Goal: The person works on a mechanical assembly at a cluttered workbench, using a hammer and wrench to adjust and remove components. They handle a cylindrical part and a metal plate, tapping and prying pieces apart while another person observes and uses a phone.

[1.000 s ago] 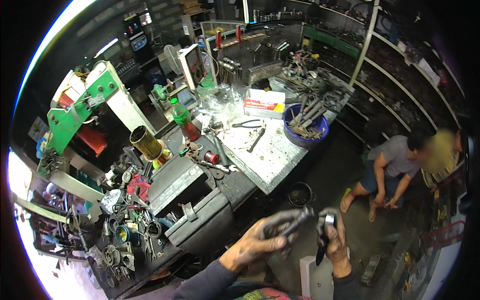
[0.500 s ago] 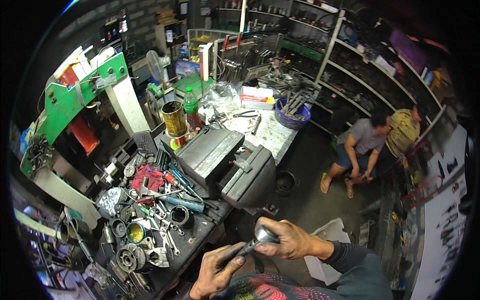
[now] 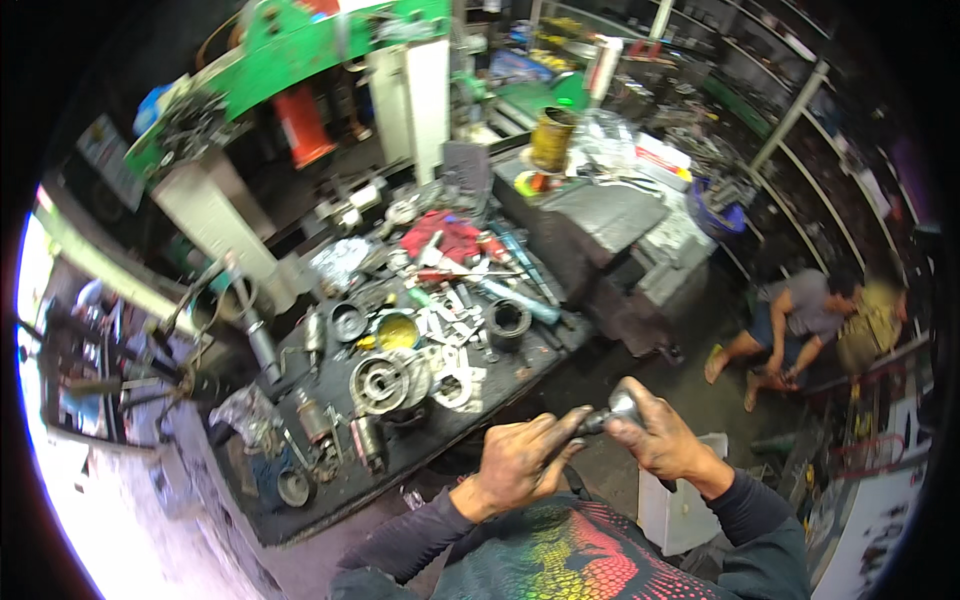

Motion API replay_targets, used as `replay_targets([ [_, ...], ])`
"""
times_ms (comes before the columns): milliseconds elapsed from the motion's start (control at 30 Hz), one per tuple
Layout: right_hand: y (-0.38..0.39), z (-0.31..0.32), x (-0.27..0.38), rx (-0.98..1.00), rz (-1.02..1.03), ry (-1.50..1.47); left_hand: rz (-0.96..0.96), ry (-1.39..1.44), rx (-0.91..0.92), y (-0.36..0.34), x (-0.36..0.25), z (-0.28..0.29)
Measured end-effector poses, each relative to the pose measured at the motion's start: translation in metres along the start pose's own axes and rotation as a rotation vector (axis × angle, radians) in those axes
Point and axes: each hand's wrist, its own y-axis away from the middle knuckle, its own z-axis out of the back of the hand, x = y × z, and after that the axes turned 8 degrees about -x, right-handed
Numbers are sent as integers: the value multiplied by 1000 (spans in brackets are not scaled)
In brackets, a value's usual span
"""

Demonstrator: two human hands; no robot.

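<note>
In front of my chest, both hands are on a dark metal rod with a shiny, rounded end (image 3: 598, 421); its exact kind cannot be made out. My right hand (image 3: 662, 432) wraps round the shiny end. The fingers of my left hand (image 3: 522, 458) close on the dark rod. Beyond them, the black workbench (image 3: 500, 400) carries a flanged round metal housing (image 3: 379, 384), a dark open cylinder (image 3: 508, 317) and a bowl of yellowish grease or liquid (image 3: 397, 331). Several wrenches and a hammer lie near a red cloth (image 3: 440, 237).
A green press frame (image 3: 330, 62) with a red cylinder (image 3: 301, 125) rises behind the bench. A white bin (image 3: 680, 515) stands beside my right arm. Two people sit low at the right, one in a grey shirt (image 3: 812, 305). A blue tub (image 3: 718, 208) holds metal parts.
My view has swung left, so more of the bench's near left end shows. Both hands keep hold of the rod, and the left hand's fingers have shifted along it.
</note>
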Motion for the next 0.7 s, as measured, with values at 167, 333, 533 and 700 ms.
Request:
replay_targets([
  [167,-15,-18,14,81,66,-19,257,218,17,14,2,16],
  [333,-37,-21,28,198,29,19,335,128,126,7,-3,38],
  [533,-42,-38,31,203,116,42,505,-11,312,-3,-7,55],
  [700,-50,-49,32,309,128,-24,324,-11,176,11,9,61],
])
